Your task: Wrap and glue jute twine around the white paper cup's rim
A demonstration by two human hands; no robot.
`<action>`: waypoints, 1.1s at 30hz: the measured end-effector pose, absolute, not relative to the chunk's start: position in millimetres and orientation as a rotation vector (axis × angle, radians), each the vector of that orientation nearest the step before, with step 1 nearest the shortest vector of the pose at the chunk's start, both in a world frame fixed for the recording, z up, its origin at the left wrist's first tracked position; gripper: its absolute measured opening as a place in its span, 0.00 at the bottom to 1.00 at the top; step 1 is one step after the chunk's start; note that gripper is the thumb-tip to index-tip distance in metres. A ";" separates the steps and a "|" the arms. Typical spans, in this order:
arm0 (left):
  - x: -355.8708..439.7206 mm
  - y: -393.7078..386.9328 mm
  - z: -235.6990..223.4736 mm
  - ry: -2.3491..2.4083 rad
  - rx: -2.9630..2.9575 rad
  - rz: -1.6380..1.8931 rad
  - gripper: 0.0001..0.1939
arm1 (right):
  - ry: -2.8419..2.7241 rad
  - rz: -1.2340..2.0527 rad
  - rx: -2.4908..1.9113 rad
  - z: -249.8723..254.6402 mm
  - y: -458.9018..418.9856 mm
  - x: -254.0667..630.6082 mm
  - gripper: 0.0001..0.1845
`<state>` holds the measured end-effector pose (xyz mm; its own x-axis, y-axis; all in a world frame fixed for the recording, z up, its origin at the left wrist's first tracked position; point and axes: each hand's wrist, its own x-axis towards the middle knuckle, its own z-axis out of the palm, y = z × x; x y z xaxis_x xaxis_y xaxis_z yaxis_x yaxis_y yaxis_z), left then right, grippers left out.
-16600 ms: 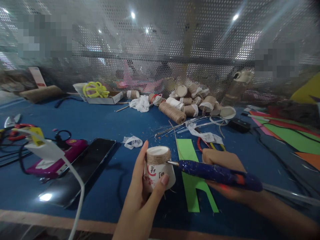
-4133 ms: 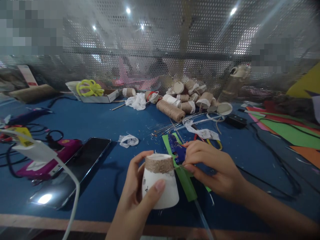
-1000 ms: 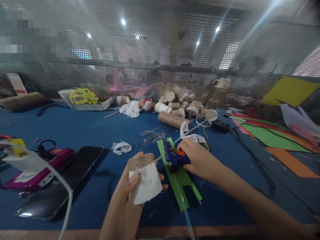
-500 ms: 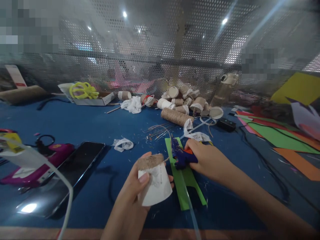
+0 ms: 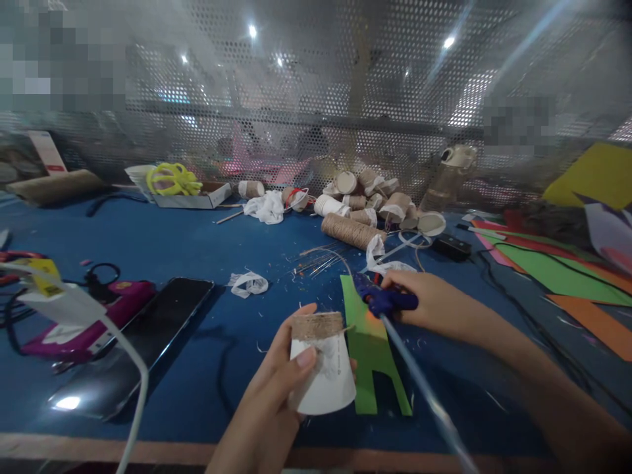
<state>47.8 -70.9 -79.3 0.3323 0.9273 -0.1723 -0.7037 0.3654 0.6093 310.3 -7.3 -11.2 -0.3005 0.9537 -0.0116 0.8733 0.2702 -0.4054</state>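
Observation:
My left hand (image 5: 281, 375) is wrapped round a white paper cup (image 5: 328, 385), held upside down with its narrow end up. Brown twine (image 5: 318, 324) circles that upper end, and a strand runs from it towards the right. In my right hand (image 5: 419, 296) is a blue glue gun (image 5: 382, 296), a little above a green paper strip (image 5: 368, 355). A clear glue stick (image 5: 427, 388) trails from the gun towards the front edge. Its nozzle seems to point away from me and is hard to make out.
A twine spool (image 5: 353, 232) lies before a pile of twine-wrapped cups (image 5: 395, 207). To the left are a black phone (image 5: 143, 342), a magenta power strip (image 5: 93, 322) and a white cable (image 5: 141, 395). Coloured paper sheets (image 5: 543, 263) lie right; a perforated metal screen (image 5: 306, 79) stands behind.
Over the last second my left hand has turned the cup from tilted to nearly upright and shifted right. My right hand has lifted the glue gun off the green paper and moved it right.

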 end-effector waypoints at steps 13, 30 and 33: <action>51.6 -84.4 -57.9 0.771 0.540 1.208 0.35 | -1.829 0.764 -1.645 6.4 -9.6 316.8 0.24; 54.0 -96.7 -38.7 1.133 0.893 1.473 0.25 | -1.506 1.303 -1.050 -19.6 -41.3 258.9 0.21; 53.8 -92.4 -43.7 1.130 0.840 1.549 0.27 | -1.491 1.376 -1.023 -22.8 -41.7 262.0 0.21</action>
<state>53.8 -92.4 -43.7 -0.2576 0.9660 -0.0230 -0.3168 -0.0619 0.9465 262.0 -41.7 -22.8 -0.3119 0.9487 0.0525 0.0238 0.0630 -0.9977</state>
